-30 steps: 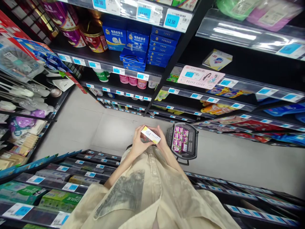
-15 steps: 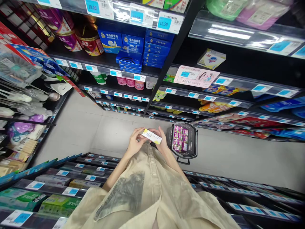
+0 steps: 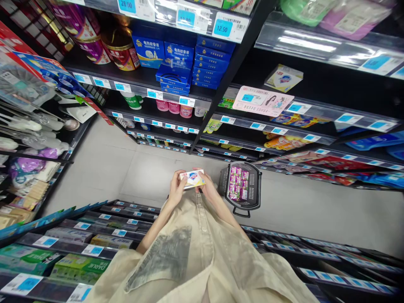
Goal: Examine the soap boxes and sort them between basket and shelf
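A white and yellow soap box with a blue and red emblem is held in front of my body, above the aisle floor. My left hand grips its left end, thumb on the front. Around the right end closes my right hand, with its thumb near the top edge. The box's back and some of my fingers are hidden. On the floor to the right of my hands stands a dark shopping basket, holding several purple-pink packets. A similar soap box lies on the shelf ahead at the right.
Ahead, shelves carry blue boxes, red and purple tins and pink containers. A pink sign sticks out from a shelf edge. Utensils hang on a rack at the left. Shelves with green boxes stand close by my body.
My hands have turned the soap box, so its emblem face now shows instead of a narrow side. Box and hands have shifted slightly left. The basket stays put.
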Demonstrator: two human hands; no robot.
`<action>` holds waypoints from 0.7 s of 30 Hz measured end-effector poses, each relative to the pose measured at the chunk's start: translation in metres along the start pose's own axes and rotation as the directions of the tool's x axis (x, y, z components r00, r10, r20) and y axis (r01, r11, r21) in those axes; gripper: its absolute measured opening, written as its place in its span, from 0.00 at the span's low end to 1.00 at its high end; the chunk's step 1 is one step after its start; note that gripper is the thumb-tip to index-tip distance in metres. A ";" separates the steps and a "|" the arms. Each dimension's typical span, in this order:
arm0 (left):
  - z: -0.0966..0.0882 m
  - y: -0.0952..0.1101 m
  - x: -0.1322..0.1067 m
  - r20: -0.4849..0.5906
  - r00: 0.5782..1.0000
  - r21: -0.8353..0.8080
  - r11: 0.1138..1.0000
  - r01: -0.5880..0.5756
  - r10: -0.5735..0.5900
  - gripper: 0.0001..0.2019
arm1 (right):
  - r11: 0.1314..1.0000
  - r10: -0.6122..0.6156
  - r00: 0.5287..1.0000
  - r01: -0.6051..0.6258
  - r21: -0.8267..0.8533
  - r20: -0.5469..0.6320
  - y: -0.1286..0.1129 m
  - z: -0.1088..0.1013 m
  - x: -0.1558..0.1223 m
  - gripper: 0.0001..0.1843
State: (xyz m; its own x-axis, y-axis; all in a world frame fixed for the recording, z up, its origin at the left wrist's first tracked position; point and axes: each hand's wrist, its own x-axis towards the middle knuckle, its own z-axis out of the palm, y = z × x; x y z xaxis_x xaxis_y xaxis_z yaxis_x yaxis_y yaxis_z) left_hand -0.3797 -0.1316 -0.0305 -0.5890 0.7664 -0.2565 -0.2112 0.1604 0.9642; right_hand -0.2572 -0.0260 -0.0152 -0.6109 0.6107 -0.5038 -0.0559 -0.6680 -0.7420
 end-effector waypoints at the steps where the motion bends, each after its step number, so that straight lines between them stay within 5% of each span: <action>1: 0.000 0.000 0.000 0.013 0.999 0.012 0.999 0.031 -0.031 0.28 | 1.000 -0.012 1.000 0.012 0.002 -0.016 -0.001 0.001 -0.001 0.32; 6: -0.003 -0.006 0.005 0.101 0.980 -0.015 0.984 0.176 -0.174 0.31 | 0.997 -0.080 0.996 0.080 -0.008 0.051 -0.006 0.002 -0.009 0.36; 9: -0.003 -0.014 0.009 0.175 0.945 -0.118 0.948 0.297 -0.275 0.34 | 0.974 -0.155 0.982 0.170 -0.151 0.104 -0.005 0.001 -0.009 0.49; 12: -0.001 -0.023 0.011 0.179 0.924 -0.148 0.919 0.366 -0.339 0.36 | 0.891 -0.250 0.965 0.259 -0.372 0.073 0.000 -0.001 -0.005 0.48; 16: 0.003 -0.031 0.012 0.174 0.917 -0.274 0.876 0.396 -0.360 0.35 | 0.594 -0.369 0.921 0.337 -0.730 0.124 0.002 0.000 -0.002 0.43; 21: 0.000 -0.033 0.007 0.413 0.825 -0.636 0.526 0.565 -0.386 0.39 | 0.198 -0.348 0.853 0.473 -0.858 0.390 -0.001 0.009 0.001 0.35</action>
State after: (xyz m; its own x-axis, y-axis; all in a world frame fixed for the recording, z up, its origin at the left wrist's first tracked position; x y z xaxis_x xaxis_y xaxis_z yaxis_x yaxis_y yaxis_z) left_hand -0.3767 -0.1319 -0.0639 -0.0820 0.8275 -0.5555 -0.9398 0.1214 0.3194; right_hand -0.2648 -0.0282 -0.0115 -0.8094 0.5873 0.0009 0.3776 0.5216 -0.7651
